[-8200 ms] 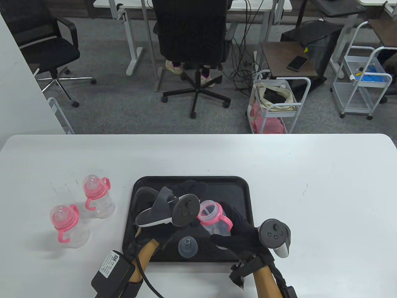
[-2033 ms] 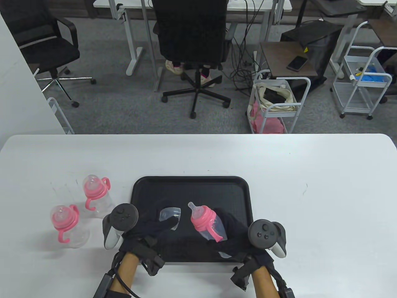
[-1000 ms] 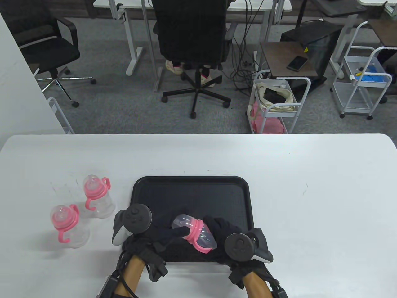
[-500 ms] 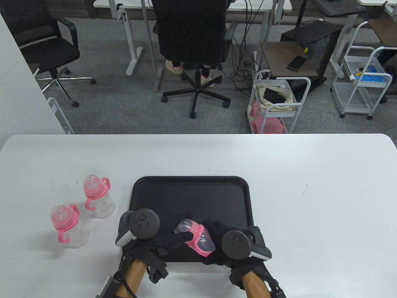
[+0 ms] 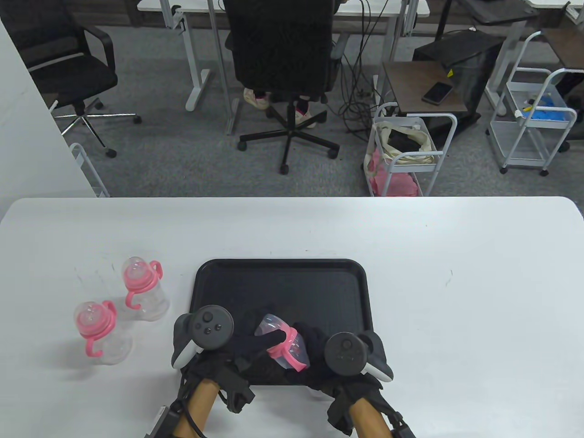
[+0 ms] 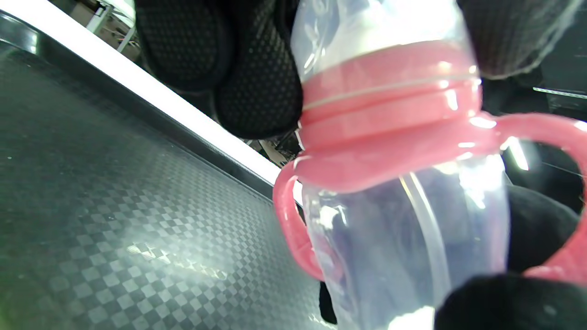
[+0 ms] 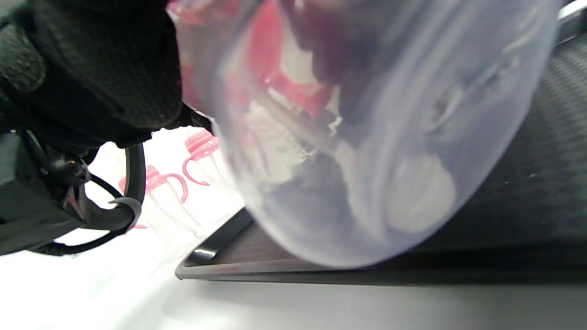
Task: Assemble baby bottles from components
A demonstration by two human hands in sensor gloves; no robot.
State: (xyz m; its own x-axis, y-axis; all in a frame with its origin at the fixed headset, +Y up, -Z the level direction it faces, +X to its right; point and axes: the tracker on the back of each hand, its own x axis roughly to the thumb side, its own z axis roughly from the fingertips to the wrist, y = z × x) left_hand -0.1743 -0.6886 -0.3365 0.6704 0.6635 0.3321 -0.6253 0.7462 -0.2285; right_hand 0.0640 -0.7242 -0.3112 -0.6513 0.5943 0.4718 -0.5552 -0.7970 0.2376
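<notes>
Pink-collared bottle hovering over near edge of tray, long axis tilting cap-end toward left hand, which is gripping clear cap; right hand is clasping body, both hands equally near.

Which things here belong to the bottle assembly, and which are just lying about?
Job:
- bottle held by left hand and right hand, clear cap on
- black tray
- two finished bottles

Lying about:
- office chair
- phone
- white carts
</notes>
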